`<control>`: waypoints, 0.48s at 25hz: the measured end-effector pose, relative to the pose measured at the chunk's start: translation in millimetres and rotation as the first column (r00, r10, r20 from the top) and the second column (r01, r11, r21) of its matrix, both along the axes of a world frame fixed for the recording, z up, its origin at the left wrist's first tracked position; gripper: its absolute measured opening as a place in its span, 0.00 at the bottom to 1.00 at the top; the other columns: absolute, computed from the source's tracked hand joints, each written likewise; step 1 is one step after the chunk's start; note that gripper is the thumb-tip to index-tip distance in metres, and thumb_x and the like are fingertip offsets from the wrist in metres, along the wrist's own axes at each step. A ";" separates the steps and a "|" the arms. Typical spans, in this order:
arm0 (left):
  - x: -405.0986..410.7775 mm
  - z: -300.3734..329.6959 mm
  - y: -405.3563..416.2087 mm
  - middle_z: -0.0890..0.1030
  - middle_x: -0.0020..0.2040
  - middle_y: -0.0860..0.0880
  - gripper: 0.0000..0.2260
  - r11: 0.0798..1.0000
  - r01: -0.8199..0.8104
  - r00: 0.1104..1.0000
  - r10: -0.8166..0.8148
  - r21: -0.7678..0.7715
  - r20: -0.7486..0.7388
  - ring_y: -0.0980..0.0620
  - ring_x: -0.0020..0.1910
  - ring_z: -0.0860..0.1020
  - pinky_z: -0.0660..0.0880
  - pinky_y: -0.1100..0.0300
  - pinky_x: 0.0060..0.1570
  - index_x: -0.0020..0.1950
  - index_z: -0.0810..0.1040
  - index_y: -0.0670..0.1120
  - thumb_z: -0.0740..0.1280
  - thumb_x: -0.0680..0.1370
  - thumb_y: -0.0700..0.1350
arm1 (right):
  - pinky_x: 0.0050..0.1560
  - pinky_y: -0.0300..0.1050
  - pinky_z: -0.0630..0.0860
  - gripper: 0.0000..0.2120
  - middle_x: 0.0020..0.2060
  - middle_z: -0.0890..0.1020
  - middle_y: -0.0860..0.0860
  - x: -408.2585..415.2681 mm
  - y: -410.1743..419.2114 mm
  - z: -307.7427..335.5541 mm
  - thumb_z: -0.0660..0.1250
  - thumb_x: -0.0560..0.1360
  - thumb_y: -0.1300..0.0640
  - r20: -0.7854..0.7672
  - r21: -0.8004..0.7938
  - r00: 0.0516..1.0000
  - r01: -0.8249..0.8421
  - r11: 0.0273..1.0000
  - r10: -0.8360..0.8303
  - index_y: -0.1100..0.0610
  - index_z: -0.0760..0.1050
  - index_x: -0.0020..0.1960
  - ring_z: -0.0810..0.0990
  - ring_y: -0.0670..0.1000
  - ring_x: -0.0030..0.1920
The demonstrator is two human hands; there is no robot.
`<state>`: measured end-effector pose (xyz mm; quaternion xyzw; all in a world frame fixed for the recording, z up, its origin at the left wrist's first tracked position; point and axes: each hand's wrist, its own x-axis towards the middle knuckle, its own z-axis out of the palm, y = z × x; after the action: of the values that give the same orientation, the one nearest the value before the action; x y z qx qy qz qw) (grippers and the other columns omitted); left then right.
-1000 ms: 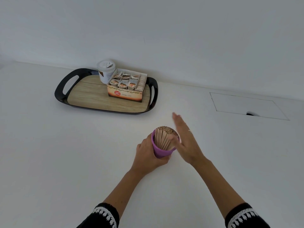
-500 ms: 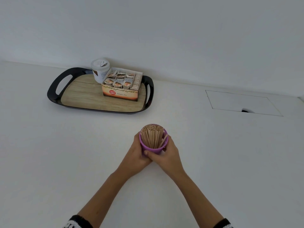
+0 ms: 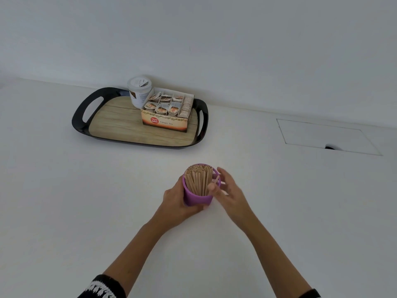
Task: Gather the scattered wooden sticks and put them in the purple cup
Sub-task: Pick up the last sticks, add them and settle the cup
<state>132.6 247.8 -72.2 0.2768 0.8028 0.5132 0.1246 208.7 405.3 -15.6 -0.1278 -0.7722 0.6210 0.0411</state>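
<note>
Purple cup (image 3: 198, 197): upright on the white tabletop (image 3: 64, 201), in front of the tray (image 3: 79, 108).
Wooden sticks (image 3: 198, 179): bundled upright inside the cup.
Left hand (image 3: 176, 200): wrapped round the cup's side.
Right hand (image 3: 229, 191): fingers spread loose just beside the rim, blurred, holding nothing.

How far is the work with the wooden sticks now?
Nearly done: the wooden sticks stand bundled in the purple cup; none show on the table. The left hand grips the cup; the right hand is at its rim, perhaps straightening one leaning stick.
</note>
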 end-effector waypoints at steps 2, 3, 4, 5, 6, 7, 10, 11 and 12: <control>0.0 0.9 -0.6 0.69 0.57 0.77 0.37 1.000 0.001 1.000 -0.001 -0.011 0.017 0.71 0.58 0.71 0.73 0.75 0.48 0.63 0.57 0.75 0.74 0.60 0.69 | 0.44 0.34 0.79 0.20 0.47 0.82 0.42 -2.0 8.0 9.4 0.72 0.71 0.46 -0.045 0.152 0.978 0.206 0.967 -0.201 0.51 0.75 0.60 0.81 0.42 0.48; 0.4 1.9 -0.8 0.69 0.57 0.78 0.37 1.000 0.002 1.000 -0.002 -0.022 0.012 0.72 0.58 0.70 0.73 0.74 0.48 0.63 0.57 0.75 0.74 0.61 0.68 | 0.44 0.38 0.81 0.13 0.43 0.84 0.43 -3.8 12.0 13.2 0.73 0.71 0.50 -0.081 0.221 0.965 0.261 0.940 -0.249 0.53 0.80 0.55 0.82 0.43 0.43; 0.7 2.4 -0.5 0.68 0.58 0.78 0.37 1.000 0.004 1.000 -0.004 -0.030 0.003 0.72 0.58 0.70 0.72 0.73 0.50 0.63 0.56 0.75 0.74 0.61 0.68 | 0.44 0.43 0.82 0.07 0.39 0.85 0.45 -5.9 15.2 17.4 0.73 0.72 0.55 -0.106 0.276 0.961 0.275 0.921 -0.255 0.54 0.83 0.50 0.83 0.44 0.39; 0.9 2.3 -0.5 0.68 0.58 0.78 0.37 0.999 0.002 1.000 -0.002 -0.036 -0.004 0.72 0.58 0.69 0.72 0.71 0.52 0.63 0.56 0.75 0.74 0.62 0.67 | 0.43 0.46 0.82 0.04 0.36 0.85 0.46 -7.9 16.7 22.5 0.72 0.72 0.57 -0.117 0.335 0.965 0.259 0.906 -0.233 0.54 0.84 0.46 0.83 0.44 0.36; 0.9 1.9 -0.5 0.68 0.58 0.78 0.37 0.999 -0.004 1.000 0.003 -0.042 -0.010 0.72 0.58 0.69 0.73 0.69 0.53 0.63 0.56 0.75 0.74 0.62 0.67 | 0.42 0.46 0.82 0.03 0.34 0.84 0.45 -9.7 16.9 27.9 0.72 0.72 0.58 -0.119 0.405 0.972 0.233 0.884 -0.202 0.54 0.84 0.43 0.82 0.44 0.35; 0.9 1.4 -0.5 0.68 0.58 0.78 0.37 0.999 -0.011 1.000 0.010 -0.049 -0.011 0.73 0.58 0.69 0.73 0.65 0.54 0.63 0.56 0.75 0.74 0.62 0.66 | 0.42 0.44 0.82 0.03 0.34 0.84 0.45 -11.1 16.8 32.2 0.71 0.72 0.59 -0.117 0.482 0.979 0.204 0.852 -0.168 0.55 0.85 0.42 0.81 0.44 0.34; 0.5 -2.6 -0.3 0.67 0.58 0.79 0.37 0.997 -0.021 1.000 0.021 -0.075 -0.007 0.73 0.58 0.69 0.75 0.53 0.59 0.64 0.56 0.75 0.74 0.62 0.66 | 0.42 0.44 0.79 0.05 0.36 0.84 0.50 -13.3 14.9 40.5 0.70 0.72 0.60 -0.133 0.685 0.989 0.136 0.715 -0.061 0.56 0.85 0.44 0.80 0.47 0.36; 0.7 -3.2 -0.3 0.67 0.58 0.79 0.37 0.996 -0.022 1.000 0.021 -0.082 -0.006 0.73 0.58 0.69 0.75 0.51 0.59 0.63 0.55 0.75 0.74 0.62 0.66 | 0.42 0.45 0.79 0.05 0.37 0.84 0.52 -14.0 14.2 42.5 0.70 0.72 0.61 -0.131 0.707 0.991 0.118 0.697 -0.034 0.57 0.84 0.44 0.80 0.49 0.37; 1.0 -3.2 0.1 0.67 0.57 0.79 0.37 0.996 -0.022 1.000 0.022 -0.088 -0.005 0.73 0.58 0.68 0.76 0.51 0.59 0.63 0.55 0.76 0.74 0.62 0.67 | 0.42 0.45 0.78 0.05 0.38 0.83 0.52 -14.9 14.0 44.2 0.70 0.72 0.61 -0.123 0.709 0.992 0.095 0.699 -0.010 0.57 0.84 0.45 0.80 0.50 0.37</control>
<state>133.5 247.8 -75.4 0.2632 0.8279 0.4781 0.1293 193.7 419.3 28.6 -0.0894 -0.9448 0.2786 0.1473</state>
